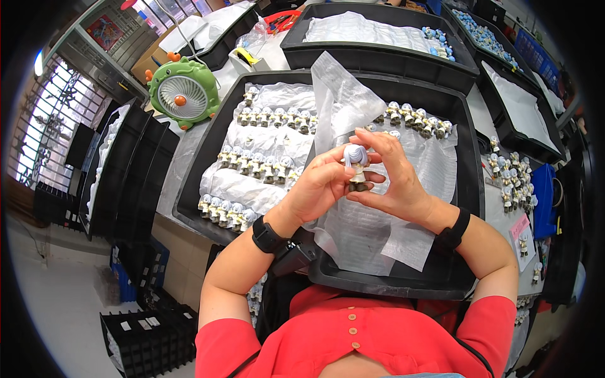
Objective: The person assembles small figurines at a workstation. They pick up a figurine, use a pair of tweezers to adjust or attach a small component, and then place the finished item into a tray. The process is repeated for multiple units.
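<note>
A small figurine (357, 165) with pale blue hair, a white outfit and dark boots stands upright between my two hands, above a black tray (189, 183). My left hand (321, 183) grips it from the left, thumb and fingers at its side. From the right my right hand (397, 176) curves around it, fingertips near its head and thumb close to its boots. In the tray below, rows of similar figurines (255, 162) rest on white foam sheets (258, 138). A loose sheet (343, 94) sticks up behind my hands and partly hides the rows.
A green animal-shaped fan (183, 94) stands left of the tray. Behind is another black tray (378, 66) with foam and blue-haired pieces. More figurines (513, 176) crowd the table at right, near a blue bin (545, 201). Black crates (148, 343) sit on the floor at left.
</note>
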The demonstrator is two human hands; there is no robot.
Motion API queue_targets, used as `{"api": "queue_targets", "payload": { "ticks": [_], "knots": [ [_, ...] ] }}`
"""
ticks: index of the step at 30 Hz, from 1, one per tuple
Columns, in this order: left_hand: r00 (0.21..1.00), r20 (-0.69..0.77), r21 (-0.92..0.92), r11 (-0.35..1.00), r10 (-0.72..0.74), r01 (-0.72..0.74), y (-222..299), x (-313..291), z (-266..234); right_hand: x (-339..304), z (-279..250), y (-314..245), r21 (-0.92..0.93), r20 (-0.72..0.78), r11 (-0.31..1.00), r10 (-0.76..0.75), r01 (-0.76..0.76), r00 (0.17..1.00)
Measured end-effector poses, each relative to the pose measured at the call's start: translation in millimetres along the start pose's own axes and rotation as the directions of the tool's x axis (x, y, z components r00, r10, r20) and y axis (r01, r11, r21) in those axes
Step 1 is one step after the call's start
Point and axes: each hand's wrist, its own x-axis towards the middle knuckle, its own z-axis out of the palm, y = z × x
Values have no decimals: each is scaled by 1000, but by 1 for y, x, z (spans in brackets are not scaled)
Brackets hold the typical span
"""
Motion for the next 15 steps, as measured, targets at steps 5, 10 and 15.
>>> {"api": "queue_targets", "payload": {
  "ticks": [5, 10, 15],
  "knots": [
    [1000, 20, 2, 1000, -5, 5, -2, 1, -5, 0, 0, 0, -24, 6, 1000, -17, 17, 1000],
    [1000, 17, -1, 1000, -13, 13, -2, 1, -6, 0, 1, 0, -7, 10, 1000, -10, 10, 1000],
    [998, 48, 11, 1000, -30, 29, 2, 0, 0, -1, 2, -3, 89, -15, 995, 41, -39, 999]
  ]
}}
